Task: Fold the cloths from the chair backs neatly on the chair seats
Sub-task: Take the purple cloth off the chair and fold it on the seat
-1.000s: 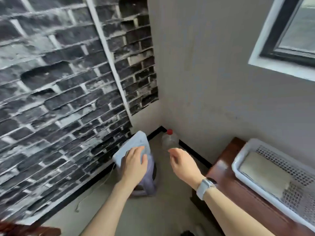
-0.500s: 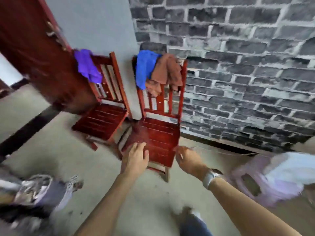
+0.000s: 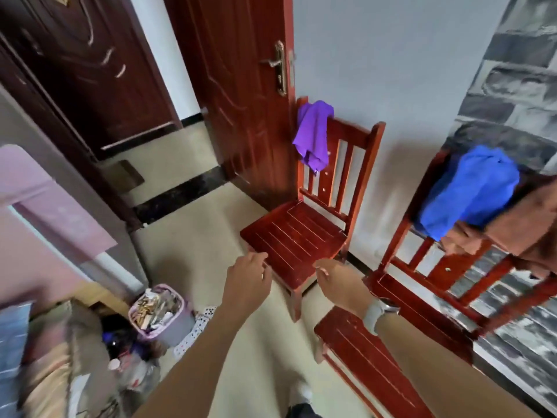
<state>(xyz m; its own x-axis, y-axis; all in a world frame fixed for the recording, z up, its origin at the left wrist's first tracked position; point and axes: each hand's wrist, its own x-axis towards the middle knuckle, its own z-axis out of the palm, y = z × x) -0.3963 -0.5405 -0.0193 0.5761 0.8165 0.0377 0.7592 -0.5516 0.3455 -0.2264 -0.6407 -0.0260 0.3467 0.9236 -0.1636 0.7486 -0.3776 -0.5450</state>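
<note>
Against the pale wall beside the dark red door [image 3: 241,95] stood the left chair [image 3: 297,233], its slatted seat bare, and everything else sat around it. To its right was the second chair [image 3: 422,285], nearer the brick-pattern wall. A blue cloth [image 3: 470,188] and a brown cloth [image 3: 524,227] hung together over that second chair's back, touching. A purple cloth [image 3: 313,134] drooped from the left chair's left back post. A small lilac bin [image 3: 162,315] (stuffed with litter) stood on the floor left of the left chair. The left hand [image 3: 247,285] and the right hand [image 3: 340,285], a watch [image 3: 376,313] on its wrist, hovered before the seat's front edge, fingers loosely curled, holding nothing.
</note>
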